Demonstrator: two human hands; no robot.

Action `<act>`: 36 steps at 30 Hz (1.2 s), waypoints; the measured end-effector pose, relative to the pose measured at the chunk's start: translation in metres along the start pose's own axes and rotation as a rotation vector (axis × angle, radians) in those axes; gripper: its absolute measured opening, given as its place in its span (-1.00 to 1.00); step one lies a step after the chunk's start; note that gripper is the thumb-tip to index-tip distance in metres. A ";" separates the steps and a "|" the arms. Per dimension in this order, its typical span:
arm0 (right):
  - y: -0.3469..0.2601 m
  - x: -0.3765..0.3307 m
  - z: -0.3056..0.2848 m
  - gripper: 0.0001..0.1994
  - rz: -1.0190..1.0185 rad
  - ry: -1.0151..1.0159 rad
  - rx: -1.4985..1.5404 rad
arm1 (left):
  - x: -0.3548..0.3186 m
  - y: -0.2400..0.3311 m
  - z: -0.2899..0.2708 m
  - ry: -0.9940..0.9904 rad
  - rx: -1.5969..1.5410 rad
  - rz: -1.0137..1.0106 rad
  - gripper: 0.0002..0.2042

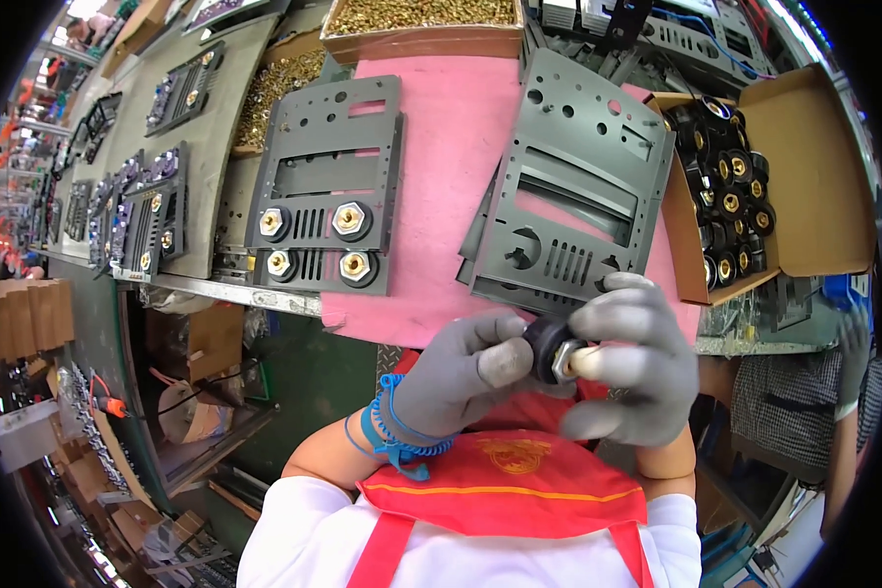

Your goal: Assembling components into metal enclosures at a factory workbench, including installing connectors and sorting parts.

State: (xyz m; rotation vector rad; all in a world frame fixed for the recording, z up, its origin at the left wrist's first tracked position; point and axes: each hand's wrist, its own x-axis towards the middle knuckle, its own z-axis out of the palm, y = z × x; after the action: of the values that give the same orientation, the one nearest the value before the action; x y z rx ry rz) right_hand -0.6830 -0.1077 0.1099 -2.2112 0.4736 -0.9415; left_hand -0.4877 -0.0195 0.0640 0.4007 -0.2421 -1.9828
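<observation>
My gloved left hand (pixel 465 377) grips a black round connector (pixel 542 343) between thumb and fingers, above the front edge of the pink mat (pixel 441 196). On the connector's right side sits a silver hex nut (pixel 563 361) around a brass centre. Gloved too and slightly blurred, my right hand (pixel 642 353) has its fingertips on this nut. Just beyond both hands lies a stack of grey metal panels (pixel 578 147) with slots and round cutouts. To the left, overlapping grey panels (pixel 377 137) carry several connectors (pixel 351 220) fastened with hex nuts.
An open cardboard box (pixel 693 279) of black connectors stands at the right. Small brass parts fill a tray (pixel 421 44) at the back. Finished-looking panels (pixel 171 211) lie on the left bench. A blue coiled strap (pixel 397 431) circles my left wrist. Another person's gloved hand (pixel 854 343) shows far right.
</observation>
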 end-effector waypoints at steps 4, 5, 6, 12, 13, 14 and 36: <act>-0.005 -0.006 0.005 -0.59 -0.021 0.042 -0.170 | 0.003 0.003 0.002 0.081 0.036 -0.112 -0.61; -0.003 -0.006 0.006 -0.60 -0.036 0.027 -0.149 | 0.002 0.004 0.004 0.088 0.001 -0.169 -0.60; 0.000 -0.007 0.006 -0.61 -0.038 0.029 -0.120 | 0.002 0.005 0.005 0.085 -0.021 -0.212 -0.58; 0.012 -0.002 0.000 -0.61 -0.034 -0.111 0.120 | 0.000 0.003 0.003 0.066 -0.007 -0.263 -0.57; 0.011 -0.002 0.000 -0.63 0.014 -0.106 0.113 | 0.001 0.002 0.001 0.090 0.030 -0.181 -0.59; 0.008 -0.003 0.001 -0.64 0.101 -0.059 0.125 | 0.001 0.000 0.000 0.116 0.078 -0.130 -0.61; 0.017 -0.018 0.001 -0.57 0.011 -0.141 0.047 | -0.003 -0.001 -0.005 0.072 0.164 -0.144 -0.62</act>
State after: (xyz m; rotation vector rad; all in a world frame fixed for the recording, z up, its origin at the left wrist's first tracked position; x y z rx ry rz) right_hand -0.6956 -0.1091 0.0886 -2.2118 0.3932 -0.7768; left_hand -0.4853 -0.0161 0.0594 0.6088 -0.3398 -2.0913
